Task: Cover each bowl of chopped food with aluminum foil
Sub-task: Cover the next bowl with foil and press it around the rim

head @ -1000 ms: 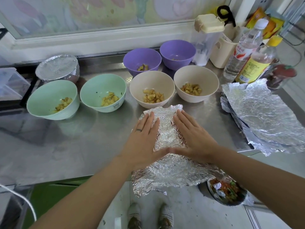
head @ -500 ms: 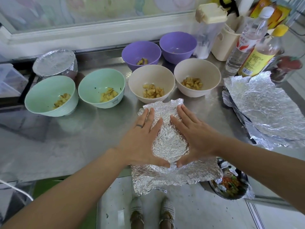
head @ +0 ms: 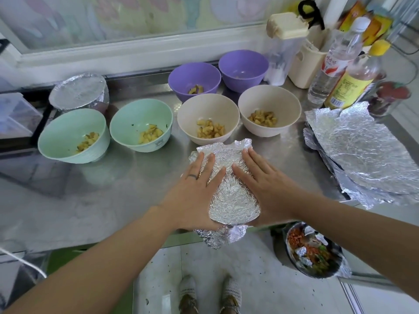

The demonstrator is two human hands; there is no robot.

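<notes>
Foil [head: 231,189] lay moulded over a round shape at the near edge of the steel counter [head: 102,200]. It was presumably a bowl, though the bowl itself was hidden. The left hand [head: 192,193] and the right hand [head: 267,189] pressed flat against its two sides, fingers straight and grasping nothing, while the sheet's loose skirt hung off the counter's edge below them. I judged this cover nearly shaped but not yet tucked.

Just beyond stood a row of four uncovered bowls of chopped food: the left green bowl [head: 72,134], the right green bowl [head: 141,124], the left beige bowl [head: 208,118] and the right beige bowl [head: 269,109]. Behind the beige pair sat the left purple bowl [head: 194,79], showing a few pieces, and the right purple bowl [head: 243,70], whose contents I could not make out. At the far left, the covered bowl [head: 79,91] already wore a tight foil lid. A stack of foil sheets [head: 362,150] waited at the right. By my reckoning, one was finished, one in hand, six left.
</notes>
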